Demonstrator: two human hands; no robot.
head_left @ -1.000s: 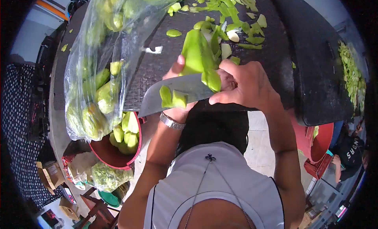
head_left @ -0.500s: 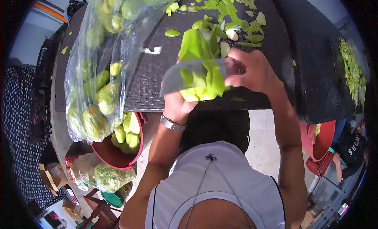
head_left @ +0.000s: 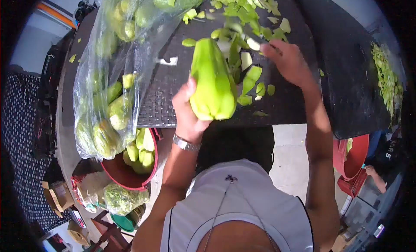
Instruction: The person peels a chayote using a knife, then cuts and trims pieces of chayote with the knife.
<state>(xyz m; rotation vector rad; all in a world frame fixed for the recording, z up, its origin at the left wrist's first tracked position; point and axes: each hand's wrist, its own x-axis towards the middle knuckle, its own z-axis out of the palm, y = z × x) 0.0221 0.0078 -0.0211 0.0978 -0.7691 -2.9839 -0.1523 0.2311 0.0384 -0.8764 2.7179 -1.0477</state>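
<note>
My left hand (head_left: pixel 186 104), with a metal watch at its wrist, is wrapped round a peeled light-green vegetable (head_left: pixel 212 85) above the dark woven table's front edge. To the right and farther forward, my right hand (head_left: pixel 288 63) is closed round the handle of a knife (head_left: pixel 242 32); the blade is blurred and points up and left over the peelings. Green peel pieces (head_left: pixel 250 78) lie between the vegetable and my right hand.
A clear plastic bag (head_left: pixel 104 87) of green vegetables lies on the left. Below it, a red bucket (head_left: pixel 130 176) holds peeled pieces. Another red bucket (head_left: pixel 357 154) stands at the right, near a person's arm (head_left: pixel 376 178). Peelings (head_left: pixel 247 9) cover the table's far part.
My right hand and the knife have moved up and away from the vegetable. Cut peel has dropped onto the table. My left hand now holds the vegetable with its broad end facing me.
</note>
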